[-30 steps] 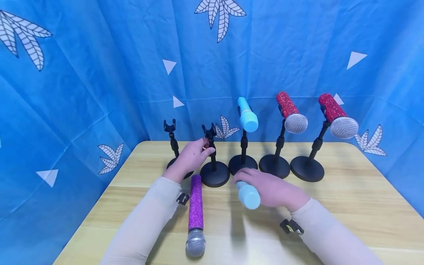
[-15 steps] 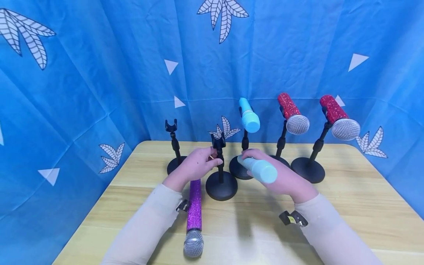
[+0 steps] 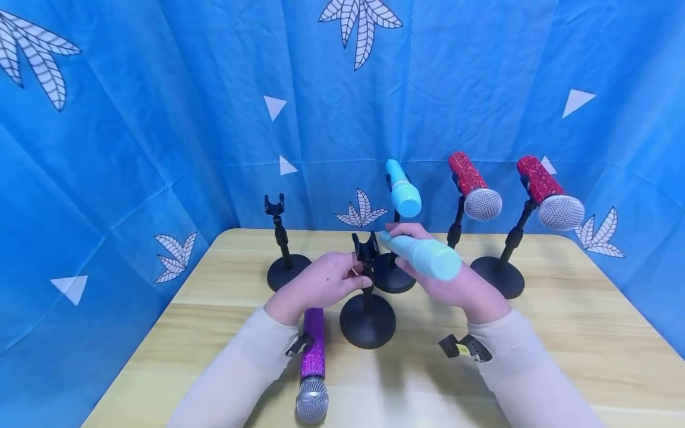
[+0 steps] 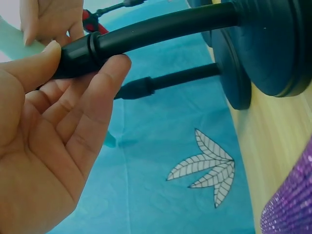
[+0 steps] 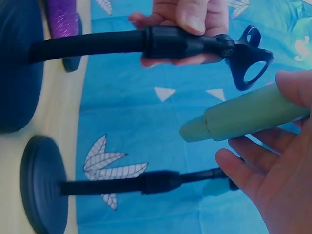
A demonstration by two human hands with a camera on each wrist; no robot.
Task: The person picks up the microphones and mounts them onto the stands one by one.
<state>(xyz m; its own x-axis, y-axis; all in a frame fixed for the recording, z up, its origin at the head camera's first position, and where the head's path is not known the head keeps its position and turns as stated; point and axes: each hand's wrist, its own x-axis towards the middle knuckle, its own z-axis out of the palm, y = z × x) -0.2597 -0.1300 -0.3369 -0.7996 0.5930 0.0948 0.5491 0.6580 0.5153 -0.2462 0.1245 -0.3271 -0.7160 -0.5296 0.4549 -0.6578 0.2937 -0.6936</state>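
Observation:
My left hand [image 3: 327, 278] pinches the black pole of a microphone stand [image 3: 367, 321] between thumb and fingers, just under its forked clip. In the left wrist view the thumb and fingers lie round the pole's thick collar [image 4: 78, 56]. A light blue microphone [image 3: 423, 254] is in my right hand [image 3: 444, 285], head toward me. Its tapered tail end [image 5: 192, 130] points toward the stand's open clip [image 5: 248, 58] in the right wrist view, apart from it. A purple glitter microphone [image 3: 313, 356] lies on the table, partly hidden by the left forearm.
Behind stand a bare microphone stand [image 3: 288, 270] at left, one with a light blue microphone [image 3: 405, 193], and two with red glitter microphones [image 3: 471, 178] at right. A blue patterned curtain [image 3: 342, 107] hangs behind and beside the wooden table [image 3: 214, 321].
My left hand has drawn the stand toward me and to the right. My right hand has raised the light blue microphone and turned it, bringing its tail near the stand's clip.

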